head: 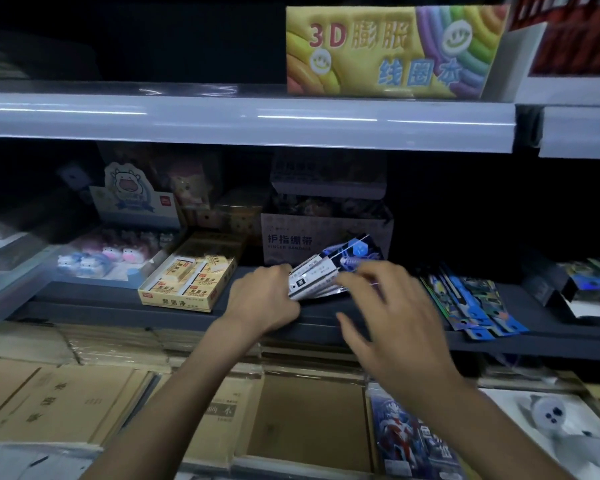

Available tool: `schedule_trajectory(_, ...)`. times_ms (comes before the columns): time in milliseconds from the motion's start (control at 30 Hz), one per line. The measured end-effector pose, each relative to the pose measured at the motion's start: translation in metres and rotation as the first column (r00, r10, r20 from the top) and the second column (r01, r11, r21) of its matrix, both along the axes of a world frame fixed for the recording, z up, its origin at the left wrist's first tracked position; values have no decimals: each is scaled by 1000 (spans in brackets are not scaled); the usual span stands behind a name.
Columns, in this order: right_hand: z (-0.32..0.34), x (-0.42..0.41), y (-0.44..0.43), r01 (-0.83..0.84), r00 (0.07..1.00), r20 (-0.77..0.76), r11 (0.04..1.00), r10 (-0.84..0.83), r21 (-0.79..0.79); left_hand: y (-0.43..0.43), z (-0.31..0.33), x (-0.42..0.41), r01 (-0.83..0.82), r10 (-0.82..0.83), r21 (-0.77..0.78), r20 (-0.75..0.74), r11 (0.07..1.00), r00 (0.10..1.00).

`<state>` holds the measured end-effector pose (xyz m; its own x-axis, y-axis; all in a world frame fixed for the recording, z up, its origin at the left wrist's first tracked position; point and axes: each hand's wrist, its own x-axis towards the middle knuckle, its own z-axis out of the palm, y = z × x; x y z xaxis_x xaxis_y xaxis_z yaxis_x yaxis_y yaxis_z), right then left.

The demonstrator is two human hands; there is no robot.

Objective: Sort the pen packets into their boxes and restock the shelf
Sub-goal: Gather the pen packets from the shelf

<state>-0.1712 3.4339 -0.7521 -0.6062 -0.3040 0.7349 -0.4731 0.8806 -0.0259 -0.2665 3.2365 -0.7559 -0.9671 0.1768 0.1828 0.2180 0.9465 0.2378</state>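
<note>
Pen packets (321, 275), a fanned bunch, dead centre, up just above the front of the dark shelf (118, 306) and in front of the bandage box. Gripped at the near left end by the left hand (264, 299): forearm up from the bottom edge, knuckles on top, fingers curled round the bunch's end. Over to the right hand (392, 323): palm down, fingers spread and loosely bent, wrapped round nothing, fingertips at the bunch's right side. Touching or not, lost in the blur.

Now surfaces, from the left. Small glossy cow-shaped erasers (97, 258), pink and blue, in a shallow tray. Next, an open yellow cardboard eraser box (187, 275), flat and rectangular, wrapped blocks in rows. Behind the bunch, the grey-brown cardboard bandage box (326, 233), front cut low. The bunch itself: thin flat shiny sleeves, white printed backs, a blue holographic face peeping out at the top. Further right, loose packets (471, 306) flat on the shelf, long narrow strips in blue and black, reaching the front edge. Far right, a black box (586, 289), blurred. Down below, stacks of brown paper-covered notebooks (66, 403).
</note>
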Motion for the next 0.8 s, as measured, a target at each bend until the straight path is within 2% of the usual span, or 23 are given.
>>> schedule_trajectory(67,-7,-30,2,-28,996,90,978,10,205,1,4,-3,15,-14,-42,14,999,1000)
schedule_trajectory(133,-12,-56,2,12,979,190,944,-79,330,0,12,-9,60,-55,-108,52,992,997)
schedule_trajectory(200,-18,-74,3,34,974,190,912,-122,409,-1,21,-19,118,-97,-147,140,982,985)
schedule_trajectory(267,-20,-85,4,19,975,196,911,-109,413,-1,28,-32,189,-141,-185,242,965,960)
schedule_trajectory(333,-21,-96,3,-22,960,263,914,-93,406,3,33,-43,233,-163,-201,314,952,935)
schedule_trajectory(467,-24,-112,-2,-43,933,347,924,-99,379,8,43,-56,235,-129,-278,351,932,928)
schedule_trajectory(533,-22,-116,-6,-46,919,381,927,-107,373,5,47,-56,212,-107,-344,301,915,948)
schedule_trajectory(633,-21,-120,-7,-41,897,424,934,-122,356,-6,49,-50,156,-107,-407,141,900,984)
schedule_trajectory(800,-21,-121,-7,-39,869,479,947,-125,318,-23,38,-20,134,-198,-384,-132,914,971)
